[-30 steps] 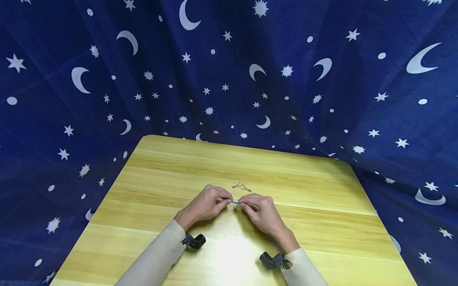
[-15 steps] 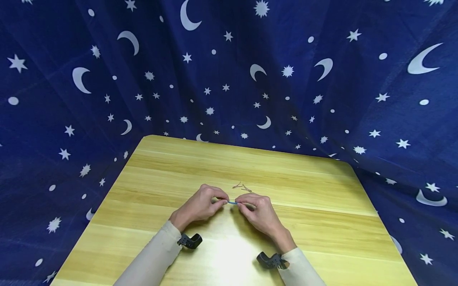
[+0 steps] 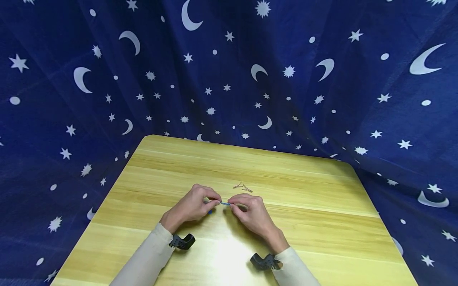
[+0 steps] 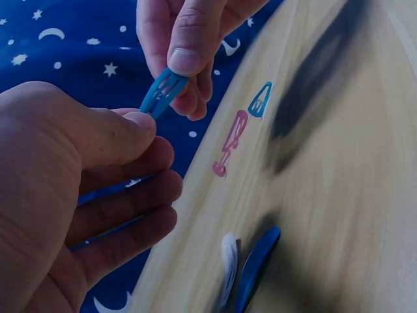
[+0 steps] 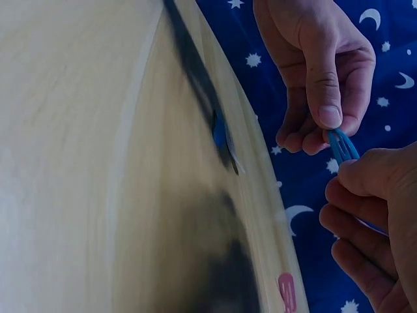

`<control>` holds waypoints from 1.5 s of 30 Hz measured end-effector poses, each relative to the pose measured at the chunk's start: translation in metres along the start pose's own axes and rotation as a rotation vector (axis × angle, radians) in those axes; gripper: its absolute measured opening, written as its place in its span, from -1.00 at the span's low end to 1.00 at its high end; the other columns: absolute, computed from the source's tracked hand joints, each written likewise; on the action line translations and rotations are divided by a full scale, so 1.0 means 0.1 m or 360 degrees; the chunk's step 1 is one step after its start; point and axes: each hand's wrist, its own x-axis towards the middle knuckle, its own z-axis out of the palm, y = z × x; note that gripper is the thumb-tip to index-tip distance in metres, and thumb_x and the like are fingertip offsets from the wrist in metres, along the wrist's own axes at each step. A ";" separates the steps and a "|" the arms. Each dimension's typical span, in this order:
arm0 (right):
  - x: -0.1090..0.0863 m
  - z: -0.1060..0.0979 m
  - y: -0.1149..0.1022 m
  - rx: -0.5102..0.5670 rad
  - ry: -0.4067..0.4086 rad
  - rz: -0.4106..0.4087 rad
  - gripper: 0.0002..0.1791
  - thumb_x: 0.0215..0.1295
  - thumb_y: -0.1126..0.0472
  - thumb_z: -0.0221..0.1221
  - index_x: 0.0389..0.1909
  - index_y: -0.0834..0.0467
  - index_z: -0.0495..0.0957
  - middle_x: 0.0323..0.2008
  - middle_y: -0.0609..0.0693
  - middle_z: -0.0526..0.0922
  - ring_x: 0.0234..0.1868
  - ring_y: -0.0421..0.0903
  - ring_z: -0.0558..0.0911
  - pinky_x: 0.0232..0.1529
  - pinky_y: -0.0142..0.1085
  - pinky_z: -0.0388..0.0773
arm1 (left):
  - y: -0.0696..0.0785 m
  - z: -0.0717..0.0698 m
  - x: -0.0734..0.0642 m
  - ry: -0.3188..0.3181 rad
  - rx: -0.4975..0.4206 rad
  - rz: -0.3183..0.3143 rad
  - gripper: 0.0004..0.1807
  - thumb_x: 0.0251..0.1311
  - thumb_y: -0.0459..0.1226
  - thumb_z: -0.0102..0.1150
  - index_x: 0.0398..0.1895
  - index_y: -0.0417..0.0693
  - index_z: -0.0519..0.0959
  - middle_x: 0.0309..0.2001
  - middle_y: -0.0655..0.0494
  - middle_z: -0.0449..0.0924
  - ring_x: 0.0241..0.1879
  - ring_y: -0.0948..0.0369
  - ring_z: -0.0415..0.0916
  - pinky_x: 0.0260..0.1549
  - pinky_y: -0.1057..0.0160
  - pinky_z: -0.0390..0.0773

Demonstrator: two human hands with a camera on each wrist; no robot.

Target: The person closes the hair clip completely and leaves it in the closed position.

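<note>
A blue snap hair clip [image 3: 224,203] is stretched between the fingertips of both hands, over the table's middle. My left hand [image 3: 193,204] pinches one end of it between thumb and index finger. At the opposite end my right hand [image 3: 252,212] has its thumb and fingers closed on the clip. The left wrist view shows the clip's slotted frame [image 4: 163,91] slanting from thumb to thumb, its ends hidden under the fingertips. In that view, the left hand's other fingers are spread loosely below.
A darker blue clip [image 4: 258,267] and a white clip [image 4: 228,270] lie on the wooden table [image 3: 304,238] below my left hand. Farther along lie a pink clip [image 4: 234,134] and a teal clip [image 4: 256,115]. A starry blue curtain [image 3: 229,71] surrounds the table.
Both hands have shifted left together with the hair clip still pinched between them. A bit of the blue clip on the table now shows beside my left hand.
</note>
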 end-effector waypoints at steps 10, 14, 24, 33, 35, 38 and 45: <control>0.05 0.13 -0.09 0.0027 -0.0103 -0.0025 -0.86 0.34 0.39 0.44 -0.15 0.14 0.86 -0.15 -0.03 0.89 -0.04 -0.12 0.86 0.02 -0.26 0.81 | -0.01 -0.17 -0.14 -0.0044 0.0018 -0.0082 -0.89 0.43 -0.31 0.44 -0.20 0.09 0.88 -0.18 0.34 0.86 -0.14 0.40 0.77 -0.06 0.25 0.78; 0.07 0.18 -0.13 0.0043 -0.0151 -0.0028 -0.87 0.34 0.39 0.45 -0.15 0.15 0.86 -0.15 -0.02 0.89 -0.04 -0.12 0.86 0.06 -0.24 0.81 | -0.01 -0.22 -0.21 -0.0079 0.0003 -0.0143 -0.90 0.42 -0.31 0.46 -0.19 0.10 0.89 -0.17 0.33 0.87 -0.12 0.40 0.77 -0.04 0.24 0.79; 0.05 0.31 -0.21 0.0043 -0.0302 0.0052 -0.90 0.42 0.32 0.42 -0.13 0.11 0.86 -0.11 -0.07 0.88 0.02 -0.15 0.83 0.13 -0.23 0.79 | -0.08 -0.26 -0.37 -0.0149 -0.0008 -0.0199 -0.91 0.43 -0.25 0.47 -0.21 0.14 0.90 -0.21 0.27 0.88 -0.19 0.45 0.73 -0.13 0.30 0.76; 0.00 0.42 -0.25 0.0022 -0.0384 0.0085 -0.91 0.46 0.26 0.40 -0.13 0.07 0.85 -0.12 -0.09 0.88 0.01 -0.17 0.82 0.15 -0.24 0.77 | -0.13 -0.24 -0.47 -0.0227 -0.0009 -0.0266 -0.87 0.38 -0.30 0.49 -0.25 0.19 0.88 -0.26 0.39 0.84 -0.26 0.48 0.68 -0.18 0.34 0.72; -0.01 0.44 -0.25 0.0007 -0.0380 0.0077 -0.92 0.45 0.26 0.41 -0.14 0.07 0.86 -0.12 -0.09 0.88 0.01 -0.15 0.82 0.16 -0.23 0.77 | -0.14 -0.23 -0.48 -0.0232 0.0002 -0.0265 -0.86 0.36 -0.33 0.50 -0.26 0.18 0.88 -0.26 0.41 0.83 -0.27 0.48 0.68 -0.18 0.34 0.72; -0.01 0.46 -0.26 -0.0016 -0.0379 0.0079 -0.93 0.44 0.25 0.42 -0.16 0.07 0.86 -0.10 -0.09 0.87 0.04 -0.14 0.82 0.18 -0.21 0.77 | -0.15 -0.21 -0.50 -0.0235 0.0040 -0.0261 -0.87 0.35 -0.33 0.51 -0.27 0.16 0.88 -0.26 0.41 0.83 -0.25 0.48 0.68 -0.17 0.34 0.72; -0.04 0.48 -0.28 -0.0020 -0.0375 0.0078 -0.93 0.41 0.26 0.43 -0.18 0.09 0.87 -0.12 -0.07 0.87 0.02 -0.12 0.82 0.16 -0.21 0.77 | -0.14 -0.19 -0.51 -0.0257 0.0098 -0.0252 -0.90 0.35 -0.32 0.50 -0.27 0.12 0.88 -0.26 0.29 0.86 -0.23 0.46 0.69 -0.16 0.33 0.73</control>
